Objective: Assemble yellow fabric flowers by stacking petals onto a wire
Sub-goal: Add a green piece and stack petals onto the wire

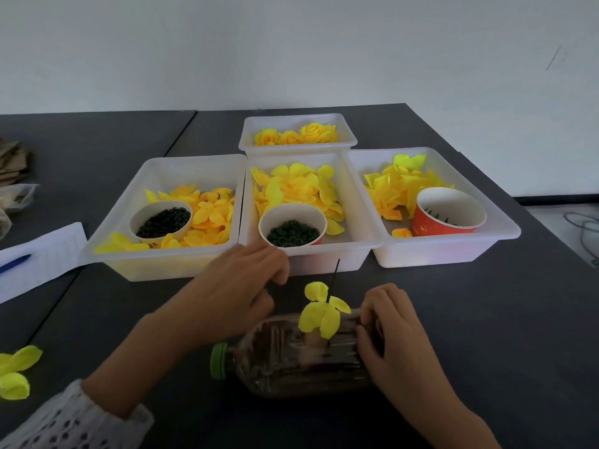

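No brand or label can be read anywhere; the paper sheet (42,254) at the left edge carries faint lines too blurred to make out, with a blue pen (14,262) lying on it. Four white plastic trays sit on the dark table (486,335). The far tray (297,132) holds finished yellow flowers (296,134). The left tray (162,218) holds loose yellow petals and a white cup (161,222) of dark green rings. The middle tray (309,215) holds petals and a second cup (292,228) of green rings. The right tray (434,209) holds petals and a red paper cup (449,212) with dark spikes inside. In front lies a clear bottle (291,358) on its side, green cap to the left, filled with brown material. A thin dark wire (334,280) stands up from it, with a yellow petal piece (322,311) threaded low on it. The right hand (398,338) grips the bottle's base. The left hand (240,293) hovers beside the wire with fingers curled; whether it pinches anything cannot be told. More petals (14,372) lie at the table's left edge
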Demonstrator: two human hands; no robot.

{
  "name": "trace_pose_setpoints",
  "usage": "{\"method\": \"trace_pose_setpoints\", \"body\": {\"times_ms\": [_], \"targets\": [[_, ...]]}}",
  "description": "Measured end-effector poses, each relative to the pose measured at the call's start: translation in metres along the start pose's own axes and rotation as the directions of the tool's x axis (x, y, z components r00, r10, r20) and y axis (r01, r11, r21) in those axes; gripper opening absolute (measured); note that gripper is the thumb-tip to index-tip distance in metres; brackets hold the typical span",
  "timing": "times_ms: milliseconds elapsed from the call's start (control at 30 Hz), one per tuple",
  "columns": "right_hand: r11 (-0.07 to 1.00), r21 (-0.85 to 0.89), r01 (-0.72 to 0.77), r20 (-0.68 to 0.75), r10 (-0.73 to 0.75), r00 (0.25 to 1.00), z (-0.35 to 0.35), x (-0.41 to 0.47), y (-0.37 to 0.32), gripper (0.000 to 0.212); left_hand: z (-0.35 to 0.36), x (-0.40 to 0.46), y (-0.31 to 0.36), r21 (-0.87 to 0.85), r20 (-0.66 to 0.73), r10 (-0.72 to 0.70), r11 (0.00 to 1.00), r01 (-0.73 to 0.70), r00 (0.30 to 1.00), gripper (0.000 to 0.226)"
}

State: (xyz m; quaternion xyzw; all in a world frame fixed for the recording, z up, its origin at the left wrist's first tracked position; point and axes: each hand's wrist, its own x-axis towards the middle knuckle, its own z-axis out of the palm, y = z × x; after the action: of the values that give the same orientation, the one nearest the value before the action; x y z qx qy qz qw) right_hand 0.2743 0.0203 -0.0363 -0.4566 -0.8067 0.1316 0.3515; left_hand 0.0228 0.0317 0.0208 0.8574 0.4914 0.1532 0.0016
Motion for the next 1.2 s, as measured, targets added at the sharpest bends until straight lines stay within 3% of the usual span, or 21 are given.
{"method": "trace_pose_setpoints", "body": {"times_ms": [67, 133, 200, 333, 433, 600, 767, 867, 933, 1000, 1100, 1200], "targets": [[0.999, 0.037, -0.038, -0.025, 0.039, 0.999, -0.003, -0.006, 0.001, 0.043, -0.007, 0.007, 0.000, -0.026, -0.120, -0.035, 0.999, 0.032, 0.992, 0.023], [0.990, 0.092, -0.104, -0.065, 0.110, 0.992, -0.006, -0.010, 0.002, 0.046, -0.008, 0.013, 0.014, -0.362, -0.161, -0.101, 0.931, 0.037, 0.982, 0.029], [0.978, 0.137, -0.159, -0.094, 0.172, 0.981, -0.008, -0.013, 0.004, 0.048, 0.002, 0.019, 0.039, -0.675, -0.044, -0.095, 0.737, 0.040, 0.995, 0.025], [0.963, 0.203, -0.179, -0.152, 0.212, 0.965, -0.010, -0.017, 0.006, 0.044, 0.032, 0.026, 0.068, -0.848, 0.131, -0.126, 0.499, 0.177, 0.983, 0.017], [0.960, 0.220, -0.174, -0.173, 0.213, 0.962, -0.010, -0.016, 0.006, 0.045, 0.040, 0.025, 0.066, -0.819, 0.147, -0.204, 0.524, 0.234, 0.968, 0.026], [0.951, 0.272, -0.148, -0.167, 0.198, 0.966, -0.011, 0.019, 0.000, 0.040, 0.041, 0.029, 0.063, -0.732, 0.270, -0.137, 0.614, 0.295, 0.953, 0.021], [0.965, 0.262, -0.027, -0.179, 0.076, 0.981, 0.000, 0.105, -0.013, 0.026, 0.044, 0.028, 0.058, -0.744, 0.297, -0.124, 0.591, 0.311, 0.947, 0.011], [0.992, 0.122, 0.004, 0.091, -0.016, 0.996, 0.015, 0.159, -0.017, 0.022, 0.048, 0.027, 0.057, -0.743, 0.297, -0.134, 0.589, 0.317, 0.945, 0.012], [0.998, -0.009, 0.064, 0.397, -0.055, 0.916, 0.031, 0.184, -0.018, 0.023, 0.049, 0.025, 0.056, -0.755, 0.283, -0.133, 0.580, 0.307, 0.950, 0.011], [0.977, -0.143, 0.156, 0.587, -0.043, 0.809, 0.048, 0.201, -0.018, 0.025, 0.049, 0.024, 0.055, -0.761, 0.252, -0.124, 0.587, 0.276, 0.960, 0.008], [0.914, -0.341, 0.220, 0.676, 0.075, 0.733, 0.069, 0.212, -0.019, 0.026, 0.051, 0.023, 0.055, -0.776, 0.208, -0.128, 0.582, 0.243, 0.970, 0.002], [0.883, -0.405, 0.239, 0.711, 0.139, 0.690, 0.082, 0.216, -0.017, 0.033, 0.054, 0.025, 0.056, -0.766, 0.217, -0.142, 0.589, 0.258, 0.966, 0.003]]}}
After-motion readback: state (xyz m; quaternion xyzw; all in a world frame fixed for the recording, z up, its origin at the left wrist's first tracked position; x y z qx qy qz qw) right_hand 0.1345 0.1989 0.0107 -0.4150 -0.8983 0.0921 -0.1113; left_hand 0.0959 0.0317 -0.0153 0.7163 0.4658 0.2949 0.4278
